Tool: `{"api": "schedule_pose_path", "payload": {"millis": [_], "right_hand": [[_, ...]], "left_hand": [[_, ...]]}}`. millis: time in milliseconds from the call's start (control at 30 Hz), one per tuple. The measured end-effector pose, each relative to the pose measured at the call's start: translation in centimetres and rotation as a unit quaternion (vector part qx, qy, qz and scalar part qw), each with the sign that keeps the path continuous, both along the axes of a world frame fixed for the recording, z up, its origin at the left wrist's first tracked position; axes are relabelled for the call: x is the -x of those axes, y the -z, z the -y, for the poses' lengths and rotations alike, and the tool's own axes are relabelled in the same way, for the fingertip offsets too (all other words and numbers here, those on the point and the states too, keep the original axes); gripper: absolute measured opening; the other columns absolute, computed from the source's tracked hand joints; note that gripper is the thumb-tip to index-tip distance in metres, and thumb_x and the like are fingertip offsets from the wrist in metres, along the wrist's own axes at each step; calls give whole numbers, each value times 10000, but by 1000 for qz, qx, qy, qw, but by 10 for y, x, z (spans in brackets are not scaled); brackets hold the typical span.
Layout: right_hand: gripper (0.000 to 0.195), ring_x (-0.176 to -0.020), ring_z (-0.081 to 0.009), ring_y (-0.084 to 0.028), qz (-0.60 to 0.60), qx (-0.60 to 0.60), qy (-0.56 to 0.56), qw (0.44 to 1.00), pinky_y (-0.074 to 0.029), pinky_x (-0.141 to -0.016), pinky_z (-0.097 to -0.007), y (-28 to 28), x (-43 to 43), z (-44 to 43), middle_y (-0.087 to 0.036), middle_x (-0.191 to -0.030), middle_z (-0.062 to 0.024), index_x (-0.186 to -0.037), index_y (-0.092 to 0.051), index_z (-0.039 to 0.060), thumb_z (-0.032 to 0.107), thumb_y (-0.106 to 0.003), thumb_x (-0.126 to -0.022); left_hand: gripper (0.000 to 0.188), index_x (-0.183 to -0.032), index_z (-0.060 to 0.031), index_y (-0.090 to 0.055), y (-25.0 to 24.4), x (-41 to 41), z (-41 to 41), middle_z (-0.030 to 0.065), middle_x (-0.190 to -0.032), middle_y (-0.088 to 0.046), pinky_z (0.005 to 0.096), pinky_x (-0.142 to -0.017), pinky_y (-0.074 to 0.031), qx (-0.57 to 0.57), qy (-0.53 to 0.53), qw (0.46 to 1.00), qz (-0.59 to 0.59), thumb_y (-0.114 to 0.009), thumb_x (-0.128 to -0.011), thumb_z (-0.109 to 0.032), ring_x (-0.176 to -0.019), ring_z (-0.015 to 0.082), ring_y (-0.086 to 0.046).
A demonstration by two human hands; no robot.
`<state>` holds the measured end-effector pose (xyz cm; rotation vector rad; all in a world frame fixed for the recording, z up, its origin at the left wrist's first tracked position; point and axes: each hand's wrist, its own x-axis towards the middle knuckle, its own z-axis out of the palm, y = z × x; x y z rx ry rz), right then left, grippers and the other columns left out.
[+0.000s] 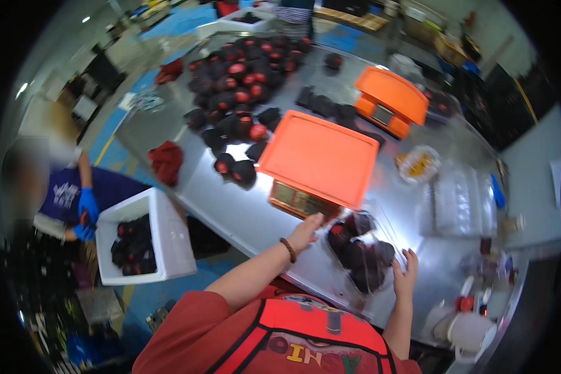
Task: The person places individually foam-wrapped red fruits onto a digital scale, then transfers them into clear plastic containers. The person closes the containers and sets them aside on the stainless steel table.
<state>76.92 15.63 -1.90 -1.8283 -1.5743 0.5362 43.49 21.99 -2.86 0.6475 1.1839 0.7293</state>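
Note:
A clear plastic clamshell box [361,252] filled with several red round fruits in black foam nets stands on the metal table [233,219] before me. To its left, my left hand [305,233] is at the front edge of an orange-topped weighing scale [320,159], fingers slightly bent; whether it touches the scale is unclear. My right hand [406,271] is beside the box's right side with its fingers apart, holding nothing. Beyond the near scale lies a large heap of netted red fruits [243,79], and two netted fruits [236,169] sit left of that scale.
A second orange scale [391,100] stands farther back. Stacked clear boxes [460,201], a bowl of yellow items [418,164] and a white pitcher [470,329] are at right. At left, a blue-gloved co-worker is at a white foam box [173,238]; a red cloth [166,162] lies near the table's edge.

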Motion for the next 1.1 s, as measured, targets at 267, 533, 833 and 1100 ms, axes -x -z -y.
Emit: {"api": "schedule_pose_path", "payload": {"millis": [267,533,833,1100], "right_hand": [[629,-1254,-306,-414,-291,78,143,943,-346,-1025,-395,-2,-27,41,-432,-1363,-168,-1358,-408,27,172,-678,-809],[726,-1140,-282,-504,-334,51,239,910,-422,-946,-389,43,-5,105,-472,-1289,-208,-1364,-349,-27,264,-715,-808],[238,-742,-168,-630,-571,182,301,742,-523,-612,-261,37,27,152,-607,-864,-65,-997,-536,46,280,-509,-960],[168,-644,-120,-595,-582,124,318,739,-485,-571,-242,43,26,130,-607,-785,-35,-928,-531,77,235,-492,-969]], "left_hand": [[728,-1296,-119,-475,-4,-17,-23,-12,-1129,-532,321,-886,-333,63,75,995,-7,-392,-860,-696,-992,116,-447],[320,-1121,-20,-590,22,-19,6,-29,-766,-574,194,-592,-401,9,132,989,-62,-645,-871,-213,-644,68,-489],[243,-883,-18,-613,45,-12,22,10,-761,-615,240,-631,-458,-46,207,971,-111,-584,-914,-258,-675,86,-545],[230,-879,-35,-614,42,-22,11,24,-774,-626,249,-641,-476,9,216,970,-109,-553,-928,-251,-683,93,-569]]}}
